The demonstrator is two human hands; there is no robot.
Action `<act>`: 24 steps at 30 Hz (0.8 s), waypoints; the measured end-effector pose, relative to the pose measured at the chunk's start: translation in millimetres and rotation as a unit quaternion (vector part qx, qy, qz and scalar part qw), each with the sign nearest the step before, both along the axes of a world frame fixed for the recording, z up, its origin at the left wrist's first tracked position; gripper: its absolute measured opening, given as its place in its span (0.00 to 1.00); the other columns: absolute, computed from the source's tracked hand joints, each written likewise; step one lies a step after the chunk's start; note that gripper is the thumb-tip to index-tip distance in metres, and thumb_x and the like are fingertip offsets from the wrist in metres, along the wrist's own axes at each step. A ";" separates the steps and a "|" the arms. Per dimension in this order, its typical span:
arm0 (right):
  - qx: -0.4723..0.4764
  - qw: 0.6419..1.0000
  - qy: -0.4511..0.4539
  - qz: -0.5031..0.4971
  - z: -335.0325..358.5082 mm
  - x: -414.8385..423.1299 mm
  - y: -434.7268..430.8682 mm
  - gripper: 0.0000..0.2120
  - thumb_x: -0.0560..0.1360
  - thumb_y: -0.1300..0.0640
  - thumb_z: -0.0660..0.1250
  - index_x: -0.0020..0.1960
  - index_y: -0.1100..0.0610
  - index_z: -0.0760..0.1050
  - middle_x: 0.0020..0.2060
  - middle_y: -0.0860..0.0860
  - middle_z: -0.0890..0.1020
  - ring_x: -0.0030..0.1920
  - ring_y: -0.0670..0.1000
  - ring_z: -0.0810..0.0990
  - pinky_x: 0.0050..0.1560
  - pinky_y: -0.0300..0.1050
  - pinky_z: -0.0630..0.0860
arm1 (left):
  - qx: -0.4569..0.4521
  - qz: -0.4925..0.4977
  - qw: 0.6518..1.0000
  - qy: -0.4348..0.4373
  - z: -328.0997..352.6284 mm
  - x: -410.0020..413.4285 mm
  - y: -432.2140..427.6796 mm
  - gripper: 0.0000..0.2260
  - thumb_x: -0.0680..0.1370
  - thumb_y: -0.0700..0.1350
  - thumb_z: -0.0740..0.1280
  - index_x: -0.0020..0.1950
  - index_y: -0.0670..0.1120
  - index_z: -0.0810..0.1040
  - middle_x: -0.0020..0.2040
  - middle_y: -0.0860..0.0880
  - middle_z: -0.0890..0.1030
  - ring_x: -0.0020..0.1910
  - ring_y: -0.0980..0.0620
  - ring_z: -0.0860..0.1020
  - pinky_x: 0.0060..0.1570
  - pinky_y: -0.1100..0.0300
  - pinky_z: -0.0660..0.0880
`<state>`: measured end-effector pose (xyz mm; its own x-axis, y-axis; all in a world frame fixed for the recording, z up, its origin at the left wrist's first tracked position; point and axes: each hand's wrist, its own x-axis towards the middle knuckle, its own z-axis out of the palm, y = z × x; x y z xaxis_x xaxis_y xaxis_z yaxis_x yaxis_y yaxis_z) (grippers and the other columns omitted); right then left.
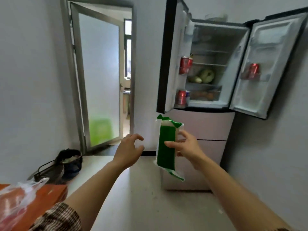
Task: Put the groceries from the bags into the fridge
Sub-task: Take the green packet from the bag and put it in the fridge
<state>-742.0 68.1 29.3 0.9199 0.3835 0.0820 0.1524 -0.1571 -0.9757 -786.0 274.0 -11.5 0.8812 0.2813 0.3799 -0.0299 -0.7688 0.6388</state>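
Observation:
My right hand point(186, 146) grips a green and white plastic packet point(167, 145), held upright in the air below the fridge point(208, 67). My left hand point(129, 150) hovers just left of the packet with loosely curled fingers and holds nothing. Both upper fridge doors stand wide open. On the shelves lie green vegetables point(202, 75), and red cans point(185, 65) sit in the left door racks; another red can point(253, 70) sits in the right door. A clear plastic bag point(15, 197) lies on an orange bag point(48, 195) at the lower left.
A dark bag point(68, 162) sits at the back left of the pale counter point(133, 197). A glass door point(98, 77) stands ajar on the left, leading into another room. The fridge's lower drawers point(208, 130) are closed.

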 end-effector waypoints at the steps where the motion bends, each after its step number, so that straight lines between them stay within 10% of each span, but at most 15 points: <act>1: -0.003 1.000 -0.005 -0.016 3.9 19.8 -12.7 0.16 0.71 0.59 0.73 0.56 0.53 0.74 0.49 0.55 0.83 0.49 0.54 0.83 0.49 0.52 0.81 | 0.006 -0.018 1.000 -0.004 4.5 26.6 -10.8 0.12 0.76 0.43 0.66 0.59 0.49 0.77 0.63 0.48 0.75 0.61 0.50 0.73 0.58 0.61 0.66; 10: 0.015 0.986 -0.071 -0.153 70.3 220.1 -97.1 0.15 0.72 0.62 0.72 0.54 0.51 0.73 0.47 0.51 0.81 0.43 0.50 0.83 0.30 0.40 0.77 | 0.138 -0.147 0.977 -0.072 69.3 274.9 -89.9 0.17 0.76 0.50 0.66 0.65 0.51 0.72 0.68 0.50 0.70 0.66 0.51 0.68 0.64 0.54 0.68; 18: -0.012 0.967 -0.121 -0.222 138.4 396.3 -164.6 0.10 0.72 0.57 0.72 0.50 0.47 0.74 0.50 0.53 0.81 0.49 0.54 0.82 0.44 0.55 0.83 | 0.340 -0.116 0.931 -0.065 154.3 464.7 -154.1 0.17 0.76 0.51 0.62 0.63 0.48 0.71 0.61 0.46 0.70 0.62 0.44 0.68 0.54 0.48 0.73; 24: -0.023 0.965 -0.153 -0.214 174.1 522.0 -209.2 0.12 0.76 0.58 0.68 0.58 0.55 0.73 0.50 0.53 0.79 0.46 0.51 0.80 0.31 0.45 0.80 | 0.329 -0.111 0.934 -0.085 177.2 593.0 -200.0 0.19 0.76 0.56 0.63 0.64 0.48 0.71 0.62 0.46 0.70 0.62 0.44 0.68 0.54 0.48 0.72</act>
<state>-220.0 -141.1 203.4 0.9305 -0.0170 0.3660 0.3429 -0.3114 -0.8863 -193.0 73.9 165.8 0.8009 -0.2449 0.5464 -0.2936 -0.9559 0.0020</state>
